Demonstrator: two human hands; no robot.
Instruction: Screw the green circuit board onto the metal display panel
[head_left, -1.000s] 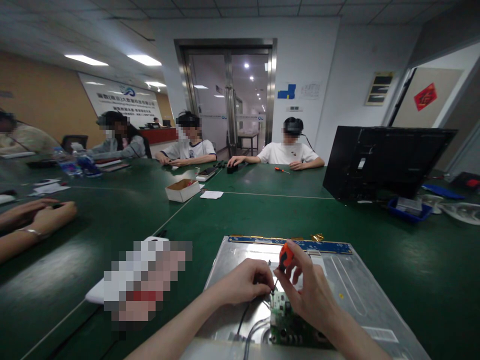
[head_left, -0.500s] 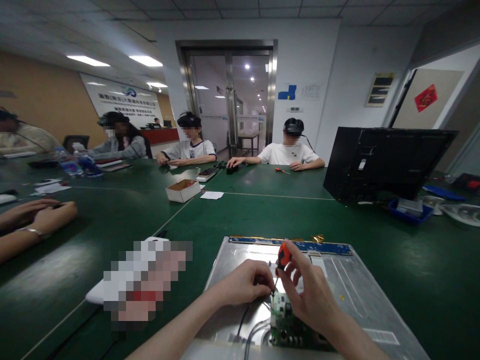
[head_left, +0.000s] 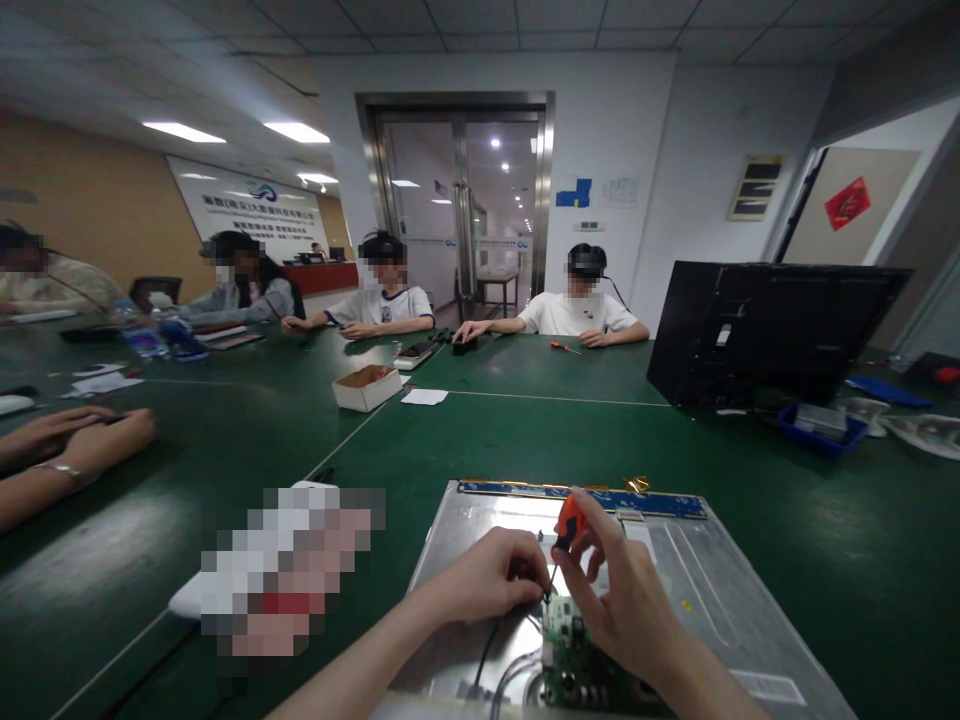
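A screwdriver (head_left: 568, 522) with an orange and black handle stands nearly upright, its thin shaft pointing down. The fingers of my right hand (head_left: 634, 605) are closed around its handle. Beside the tip, my left hand (head_left: 506, 575) pinches at the corner of a green circuit board (head_left: 564, 650); whatever is between those fingertips is too small to make out. The board lies on a silver metal panel (head_left: 705, 580), partly covered by my right hand. Dark cables (head_left: 517, 662) run across the panel left of the board. A narrow blue circuit strip (head_left: 671, 502) lines the panel's far edge.
A black monitor (head_left: 772, 335) stands at the right, near a blue tray (head_left: 821, 430). A small open box (head_left: 367, 388) and paper (head_left: 424, 397) lie ahead on the green table (head_left: 525, 435). Another person's hands (head_left: 105, 440) rest at left. Several people sit around the table.
The whole view has shifted slightly downward in the picture. Both hands and the screwdriver keep nearly the same place over the board. A person across the table has moved one hand outward to the left.
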